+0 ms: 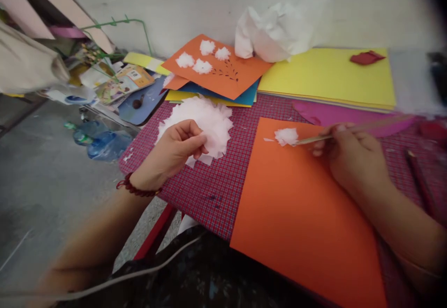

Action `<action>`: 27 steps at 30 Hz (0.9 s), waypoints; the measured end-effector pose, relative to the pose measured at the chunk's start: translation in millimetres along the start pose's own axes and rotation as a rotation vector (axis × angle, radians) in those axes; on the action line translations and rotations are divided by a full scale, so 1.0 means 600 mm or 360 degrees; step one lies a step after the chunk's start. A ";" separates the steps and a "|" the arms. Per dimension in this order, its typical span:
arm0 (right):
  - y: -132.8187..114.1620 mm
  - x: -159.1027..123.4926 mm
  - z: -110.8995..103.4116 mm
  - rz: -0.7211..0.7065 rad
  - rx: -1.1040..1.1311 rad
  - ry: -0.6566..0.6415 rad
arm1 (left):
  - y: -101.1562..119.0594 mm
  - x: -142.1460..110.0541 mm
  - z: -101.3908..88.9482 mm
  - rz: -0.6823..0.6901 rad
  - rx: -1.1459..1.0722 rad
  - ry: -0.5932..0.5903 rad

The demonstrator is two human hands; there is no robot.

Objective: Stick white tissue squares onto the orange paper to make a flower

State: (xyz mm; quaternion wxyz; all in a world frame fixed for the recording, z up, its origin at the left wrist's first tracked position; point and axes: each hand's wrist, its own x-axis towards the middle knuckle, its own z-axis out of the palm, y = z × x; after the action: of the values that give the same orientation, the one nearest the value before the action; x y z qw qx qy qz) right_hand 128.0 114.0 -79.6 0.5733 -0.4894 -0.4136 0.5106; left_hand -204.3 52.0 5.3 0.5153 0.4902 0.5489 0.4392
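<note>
An orange sheet of paper [296, 196] lies on the checked table cover [216, 196]. Near its top edge sits a small tuft of white paper [286, 136]. In my right hand [356, 154] is a thin wooden stick [316, 139], its tip touching the tuft. My left hand [183, 145] is closed, thumb against fingers, over a ruffled pile of white tissue paper [213, 117]; whatever it may pinch is hidden. A dark red bead bracelet [139, 188] circles the left wrist.
Behind the pile lies an orange card with white paper flowers [223, 77] on other coloured sheets. Yellow sheets [328, 77] and a crumpled white bag [275, 30] are by the wall. A pink sheet [321, 112] borders the orange one. Plastic bottles [104, 142] are at left.
</note>
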 end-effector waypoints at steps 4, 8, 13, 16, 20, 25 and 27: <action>0.002 -0.003 0.003 -0.0133 0.0022 -0.0090 | 0.008 0.021 0.060 0.0012 0.0010 -0.0145; -0.005 -0.005 0.010 -0.0175 -0.0020 -0.0175 | 0.021 0.062 0.128 0.0170 0.0135 -0.0285; -0.013 -0.010 0.011 -0.0189 -0.0132 -0.0187 | 0.004 0.122 0.185 0.0450 0.0186 -0.0273; -0.012 -0.010 0.009 -0.0198 -0.0170 -0.0213 | -0.019 0.142 0.196 0.0456 0.0090 -0.0214; -0.010 -0.009 0.009 -0.0219 -0.0239 -0.0255 | -0.039 0.146 0.192 0.0285 -0.0073 -0.0267; -0.010 -0.011 0.011 -0.0238 -0.0288 -0.0271 | -0.054 0.152 0.187 0.0153 -0.0081 -0.0226; -0.011 -0.012 0.012 -0.0233 -0.0317 -0.0262 | -0.061 0.157 0.188 0.0103 -0.0129 -0.0222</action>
State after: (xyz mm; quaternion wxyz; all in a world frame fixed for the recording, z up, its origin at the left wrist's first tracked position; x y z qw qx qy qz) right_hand 121.4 107.9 -71.6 0.5218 -0.4688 -0.5424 0.4623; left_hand -93.8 138.1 -52.7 0.5572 0.5157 0.4772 0.4424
